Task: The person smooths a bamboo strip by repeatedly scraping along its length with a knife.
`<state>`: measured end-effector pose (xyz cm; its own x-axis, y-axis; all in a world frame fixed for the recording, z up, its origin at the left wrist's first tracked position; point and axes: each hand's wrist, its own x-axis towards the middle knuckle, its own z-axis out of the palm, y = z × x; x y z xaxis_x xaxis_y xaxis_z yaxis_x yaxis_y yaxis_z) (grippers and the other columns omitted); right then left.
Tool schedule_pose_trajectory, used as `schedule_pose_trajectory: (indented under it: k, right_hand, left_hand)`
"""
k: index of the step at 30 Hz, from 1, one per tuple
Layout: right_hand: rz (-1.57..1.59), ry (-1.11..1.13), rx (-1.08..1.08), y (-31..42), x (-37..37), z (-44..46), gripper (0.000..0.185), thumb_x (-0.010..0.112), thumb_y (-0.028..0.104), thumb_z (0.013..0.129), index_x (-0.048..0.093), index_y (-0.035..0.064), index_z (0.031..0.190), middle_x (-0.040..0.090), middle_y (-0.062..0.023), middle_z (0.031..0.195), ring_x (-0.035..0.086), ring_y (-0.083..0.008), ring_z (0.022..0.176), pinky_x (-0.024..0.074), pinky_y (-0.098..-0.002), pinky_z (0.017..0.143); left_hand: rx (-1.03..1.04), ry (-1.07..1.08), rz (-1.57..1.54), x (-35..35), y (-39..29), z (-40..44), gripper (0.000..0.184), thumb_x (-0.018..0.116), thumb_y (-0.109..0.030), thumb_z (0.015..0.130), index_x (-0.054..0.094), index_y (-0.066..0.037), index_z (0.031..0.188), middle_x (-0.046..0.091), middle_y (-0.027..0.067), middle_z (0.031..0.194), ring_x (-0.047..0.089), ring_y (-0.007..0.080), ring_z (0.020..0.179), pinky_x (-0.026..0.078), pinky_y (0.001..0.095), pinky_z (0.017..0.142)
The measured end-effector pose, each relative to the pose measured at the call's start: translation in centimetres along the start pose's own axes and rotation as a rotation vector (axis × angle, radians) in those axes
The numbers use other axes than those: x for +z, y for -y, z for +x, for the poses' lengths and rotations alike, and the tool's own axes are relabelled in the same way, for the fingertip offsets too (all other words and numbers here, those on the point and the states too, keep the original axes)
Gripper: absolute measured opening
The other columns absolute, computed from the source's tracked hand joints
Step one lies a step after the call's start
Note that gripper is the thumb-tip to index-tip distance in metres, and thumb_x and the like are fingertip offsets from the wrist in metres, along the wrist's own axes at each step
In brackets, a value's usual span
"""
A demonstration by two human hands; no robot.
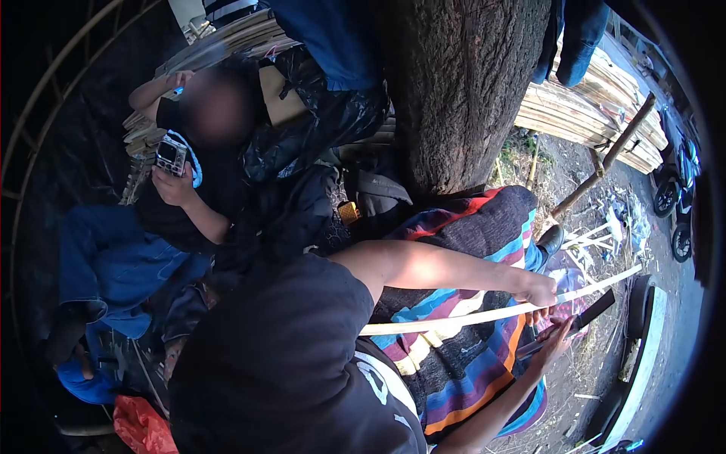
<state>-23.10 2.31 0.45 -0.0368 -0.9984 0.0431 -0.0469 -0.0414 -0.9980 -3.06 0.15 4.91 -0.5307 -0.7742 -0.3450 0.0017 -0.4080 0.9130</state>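
Note:
A long pale strip [446, 322] runs from beside the dark shirt out to the right, over a striped cloth [454, 371] spread across my lap. My left hand [537, 290] is closed round the strip, palm down. Just below it, my right hand [556, 342] grips a tool with a dark, flat, broad blade [594, 312], which points up and to the right near the strip. The fingers of my right hand are partly in shadow, and where the blade meets the strip is hard to make out.
A tree trunk [461, 91] rises ahead of stacked pale slats [590, 113]. On the left a seated person [200, 174] holds a small device [172, 154]. A wooden pole [605, 163] leans at the right, near motorcycles [677, 185]. A red plastic bag [142, 426] lies lower left.

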Motion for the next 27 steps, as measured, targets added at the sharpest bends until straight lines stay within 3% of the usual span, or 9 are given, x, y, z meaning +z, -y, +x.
schedule_pose_trajectory:
  k: [1, 4, 7, 11, 15, 18, 22, 24, 27]
  right_hand:
    - [-0.03, 0.005, 0.055, 0.7, 0.2, -0.3, 0.059, 0.048, 0.058, 0.101, 0.06, 0.0008, 0.09, 0.039, 0.0009, 0.054, 0.042, -0.0084, 0.044, 0.0351, -0.0254, 0.042]
    - [-0.003, 0.001, 0.097, 0.8, 0.3, -0.5, 0.062, 0.045, 0.061, 0.101, 0.059, 0.0018, 0.089, 0.04, 0.0001, 0.054, 0.043, -0.0091, 0.044, 0.0357, -0.0244, 0.042]
    - [-0.019, -0.01, 0.127, 0.5, 0.2, -0.6, 0.066, 0.04, 0.065, 0.1, 0.058, 0.0027, 0.089, 0.04, -0.0006, 0.053, 0.044, -0.0101, 0.044, 0.0364, -0.0238, 0.042]
    - [0.034, 0.009, 0.123, -0.6, 0.1, -0.8, 0.069, 0.034, 0.073, 0.097, 0.052, 0.0061, 0.093, 0.039, 0.002, 0.054, 0.04, -0.0087, 0.044, 0.0341, -0.0232, 0.041]
    - [0.138, -0.054, 0.158, -1.2, 0.1, -0.8, 0.073, 0.027, 0.076, 0.096, 0.052, 0.0073, 0.093, 0.038, 0.0027, 0.052, 0.039, -0.0091, 0.042, 0.0321, -0.0219, 0.04]
    - [0.123, -0.088, 0.187, 0.0, -0.2, -0.5, 0.073, 0.028, 0.077, 0.096, 0.052, 0.0077, 0.092, 0.038, 0.0031, 0.052, 0.039, -0.0092, 0.042, 0.0312, -0.0215, 0.04]
    - [0.09, -0.149, 0.151, 0.2, -2.0, 0.0, 0.074, 0.027, 0.077, 0.096, 0.052, 0.0081, 0.089, 0.038, 0.0028, 0.052, 0.038, -0.0094, 0.041, 0.0317, -0.0218, 0.04]
    - [0.056, -0.135, 0.168, 0.4, -3.6, -0.3, 0.071, 0.029, 0.075, 0.097, 0.053, 0.008, 0.089, 0.038, 0.002, 0.051, 0.039, -0.0097, 0.041, 0.0321, -0.023, 0.041]
    - [0.047, -0.191, 0.19, 1.9, -5.2, -1.1, 0.068, 0.03, 0.071, 0.099, 0.054, 0.0075, 0.089, 0.042, 0.0006, 0.054, 0.04, -0.0097, 0.044, 0.0333, -0.0231, 0.043]
  left_hand:
    - [0.009, -0.001, -0.013, 0.3, -0.3, -0.4, 0.034, 0.038, -0.017, 0.103, 0.055, 0.012, 0.11, 0.059, 0.0185, 0.088, 0.07, 0.0297, 0.07, 0.063, 0.0416, 0.058]
    - [0.034, -0.035, -0.102, 0.4, 1.0, 0.2, 0.027, 0.045, -0.006, 0.093, 0.058, 0.014, 0.106, 0.063, 0.0229, 0.086, 0.068, 0.0327, 0.061, 0.06, 0.0464, 0.052]
    - [0.048, -0.047, -0.032, -0.1, 2.7, 0.7, 0.028, 0.045, -0.011, 0.094, 0.065, 0.004, 0.105, 0.064, 0.0137, 0.081, 0.066, 0.0253, 0.054, 0.053, 0.0392, 0.044]
    - [0.058, -0.125, -0.046, -0.8, 4.6, 2.1, 0.03, 0.045, -0.016, 0.097, 0.07, 0.001, 0.099, 0.064, 0.0084, 0.077, 0.056, 0.0188, 0.046, 0.046, 0.0361, 0.04]
    - [0.077, -0.191, -0.048, -1.7, 5.2, 2.4, 0.035, 0.043, -0.022, 0.101, 0.07, 0.0, 0.097, 0.062, 0.0063, 0.074, 0.054, 0.0159, 0.046, 0.047, 0.034, 0.041]
    - [0.093, -0.211, -0.039, -2.2, 5.1, 2.3, 0.036, 0.042, -0.022, 0.101, 0.069, 0.002, 0.096, 0.061, 0.0057, 0.072, 0.054, 0.015, 0.045, 0.047, 0.0325, 0.04]
    - [0.095, -0.232, -0.082, -2.5, 3.3, 0.8, 0.025, 0.047, -0.013, 0.096, 0.067, 0.003, 0.098, 0.062, 0.007, 0.071, 0.054, 0.0146, 0.044, 0.046, 0.032, 0.037]
    - [0.097, -0.176, 0.0, -3.0, 2.6, 0.4, 0.03, 0.043, -0.023, 0.103, 0.062, 0.0, 0.103, 0.059, 0.0027, 0.074, 0.052, 0.0093, 0.047, 0.045, 0.0271, 0.037]
    - [0.064, -0.172, -0.033, -3.4, 2.0, -0.3, 0.033, 0.043, -0.028, 0.105, 0.061, 0.0, 0.104, 0.055, -0.0004, 0.072, 0.049, 0.0056, 0.046, 0.043, 0.0232, 0.036]
